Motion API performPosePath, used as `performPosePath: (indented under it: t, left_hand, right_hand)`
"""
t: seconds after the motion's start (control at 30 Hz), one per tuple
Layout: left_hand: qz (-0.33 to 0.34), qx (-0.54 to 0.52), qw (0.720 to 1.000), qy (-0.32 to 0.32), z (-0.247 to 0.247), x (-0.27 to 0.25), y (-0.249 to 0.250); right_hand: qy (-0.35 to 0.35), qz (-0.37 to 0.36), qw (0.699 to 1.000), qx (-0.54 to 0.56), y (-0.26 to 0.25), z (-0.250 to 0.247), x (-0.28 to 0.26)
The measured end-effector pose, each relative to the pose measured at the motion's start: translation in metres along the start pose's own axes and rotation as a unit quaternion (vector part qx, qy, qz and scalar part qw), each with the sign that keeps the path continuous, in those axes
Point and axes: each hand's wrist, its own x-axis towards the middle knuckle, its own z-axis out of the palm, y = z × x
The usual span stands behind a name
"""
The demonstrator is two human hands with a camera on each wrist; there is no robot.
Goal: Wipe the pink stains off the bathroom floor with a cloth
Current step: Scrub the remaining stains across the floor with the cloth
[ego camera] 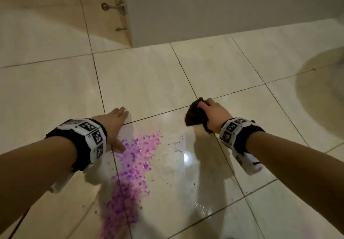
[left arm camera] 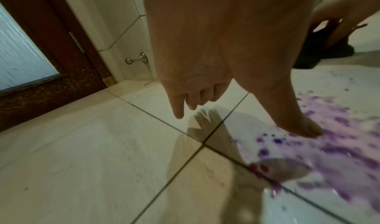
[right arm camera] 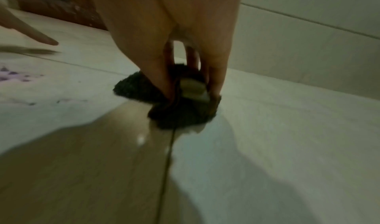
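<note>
Right hand (ego camera: 212,114): fingers bunched around a dark cloth (ego camera: 194,116), thumb one side and fingertips the other. The right wrist view shows the wad hanging below the fingers (right arm camera: 158,74), so the grip looks meant to keep a thick pad under the hand for rubbing.
Cloth position: over wet pale tile, beside the stain's right edge and apart from the dense pink part. Whether it touches the floor I cannot tell; it looks just above it.
Left hand (ego camera: 113,125): spread flat, fingers straight, holding nothing, thumb (left arm camera: 296,122) out toward the spill. It hovers near the floor (ego camera: 149,82) at the stain's upper left. Likely it is placed to brace the body while the other arm scrubs.
Stain (ego camera: 134,158): pink-purple spatter running from near the left thumb down toward the bottom of the head view, crossing a grout line, with thin streaks reaching right.
Wet patch: glossy film on the tile right of the spatter, which suggests liquid has spread there.
Progress: most of the stain remains, by my reading.
Next move: probably sweep the cloth left through the spatter, pressing down.
Risk: smearing colour into the grout.
</note>
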Motion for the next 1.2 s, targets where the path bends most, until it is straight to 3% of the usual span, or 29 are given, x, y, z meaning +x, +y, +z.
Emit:
performPosePath:
  t: [0.1, 0.27, 0.37, 0.47, 0.57, 0.67, 0.77, 0.93, 1.0, 1.1, 1.2]
  left_hand:
    - [0.003, 0.004, 1.0, -0.022, 0.014, -0.004, 0.002]
    - [0.016, 0.008, 1.0, -0.025, 0.02, -0.01, 0.003]
    - [0.017, 0.012, 1.0, -0.014, 0.023, -0.013, 0.001]
    - [0.015, 0.009, 1.0, -0.011, 0.031, -0.016, 0.001]
    - [0.018, 0.005, 1.0, -0.013, 0.036, -0.019, 0.002]
    - [0.018, 0.007, 1.0, -0.019, 0.035, -0.019, 0.002]
    - [0.02, 0.023, 0.999, -0.027, 0.033, -0.02, 0.0]
    - [0.02, 0.045, 0.998, -0.031, 0.038, -0.026, -0.001]
    - [0.018, 0.067, 0.997, -0.027, 0.044, -0.028, 0.0]
    - [0.014, 0.083, 0.996, -0.023, 0.05, -0.03, 0.0]
    - [0.012, 0.081, 0.996, -0.02, 0.052, -0.031, -0.001]
  right_hand:
    - [0.015, -0.018, 1.0, 0.015, -0.012, 0.021, -0.021]
    - [0.028, -0.244, 0.969, 0.0, -0.046, 0.071, -0.096]
    - [0.0, -0.299, 0.954, -0.006, -0.053, 0.081, -0.118]
    - [0.023, -0.263, 0.963, 0.056, -0.046, 0.062, -0.098]
    - [0.109, -0.099, 0.984, 0.105, -0.042, 0.035, -0.055]
    - [0.075, 0.009, 0.994, 0.084, -0.042, 0.023, -0.022]
    - [0.043, -0.031, 0.998, 0.023, -0.051, 0.033, -0.024]
    - [0.068, -0.281, 0.957, -0.023, -0.07, 0.07, -0.087]
    - [0.05, -0.333, 0.94, -0.044, -0.071, 0.085, -0.11]
    - [0.038, -0.33, 0.943, -0.02, -0.063, 0.082, -0.116]
    - [0.125, -0.224, 0.966, 0.04, -0.044, 0.059, -0.096]
